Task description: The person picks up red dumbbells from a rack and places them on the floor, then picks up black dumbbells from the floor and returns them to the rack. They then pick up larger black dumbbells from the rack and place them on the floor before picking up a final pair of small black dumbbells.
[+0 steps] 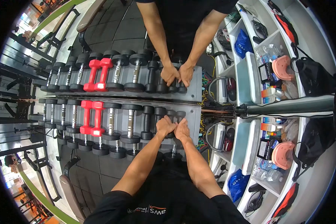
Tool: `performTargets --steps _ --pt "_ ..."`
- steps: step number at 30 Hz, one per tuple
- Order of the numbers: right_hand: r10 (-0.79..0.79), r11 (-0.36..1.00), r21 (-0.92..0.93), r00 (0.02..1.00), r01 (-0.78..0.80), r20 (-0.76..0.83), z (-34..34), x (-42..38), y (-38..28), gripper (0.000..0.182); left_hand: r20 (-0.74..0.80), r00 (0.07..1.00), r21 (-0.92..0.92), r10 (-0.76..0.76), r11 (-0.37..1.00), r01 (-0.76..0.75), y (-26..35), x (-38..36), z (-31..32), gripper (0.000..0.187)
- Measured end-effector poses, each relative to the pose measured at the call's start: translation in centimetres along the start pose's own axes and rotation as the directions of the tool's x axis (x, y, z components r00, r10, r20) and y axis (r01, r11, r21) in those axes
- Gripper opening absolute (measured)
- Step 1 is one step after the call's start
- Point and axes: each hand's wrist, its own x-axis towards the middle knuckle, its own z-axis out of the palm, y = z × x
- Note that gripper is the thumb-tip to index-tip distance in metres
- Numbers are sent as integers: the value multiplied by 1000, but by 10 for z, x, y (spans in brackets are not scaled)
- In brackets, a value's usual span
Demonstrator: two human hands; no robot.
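At the right end of the rack my left hand (165, 126) is closed around the handle of a small black dumbbell (171, 112). Close beside it, my right hand (182, 130) grips the last small black dumbbell (181, 113). My hands cover both handles, and only the ends show. Just left of my left hand lies another black dumbbell (160, 111), and beyond it one more black dumbbell (148, 121). The rack's grey top shelf (193, 121) bears them all. The mirror above repeats my arms and the dumbbells.
Two red dumbbells (97, 118) and several chrome-handled dumbbells (130, 123) fill the shelf to the left, with a lower row beneath. At right stands a white shelf unit with plastic bottles (267, 174), a blue bag (238, 183) and a black backpack (313, 143). A bench (71, 194) stands lower left.
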Motion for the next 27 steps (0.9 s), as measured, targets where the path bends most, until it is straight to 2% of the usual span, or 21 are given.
performTargets --steps 2,6,13,14,17,18,21,22,25,26,27 --pt "1 1000 3 1000 -1 -7 0 0 2 46 -1 1000 6 -7 1000 7 1 -1 0 71" --pt "65 998 11 995 -66 76 -8 1 -1 48 -14 1000 15 -6 1000 6 1 -4 -2 73" --pt "83 996 -23 991 -81 108 -17 2 -6 50 -25 1000 -88 -2 996 0 0 -9 -7 75" --pt "85 996 -20 989 -84 119 -21 -1 -8 50 36 999 -118 -42 992 46 -1 -8 -10 77" --pt "90 995 -45 992 -86 88 -16 1 -6 47 117 993 -264 2 964 30 -10 -6 -13 79" --pt "91 995 -56 994 -87 66 -14 1 -7 45 183 983 -322 -29 943 88 -5 -14 -27 73" --pt "100 994 -56 994 -97 50 -11 0 -7 44 251 965 -694 72 708 127 -26 -10 -17 76" --pt "88 995 -55 995 -86 38 -10 0 -7 45 212 976 -779 41 610 144 -27 -14 -12 59" --pt "76 996 -44 997 -75 19 -6 1 -5 47 359 900 -907 245 320 275 -39 -27 -20 38" --pt "81 996 -39 996 -81 23 -5 2 -3 47 334 902 -936 273 212 282 -40 -33 -22 19" --pt "86 996 -35 996 -85 27 -5 3 -3 47 340 910 -928 239 243 283 -37 -43 -29 19"
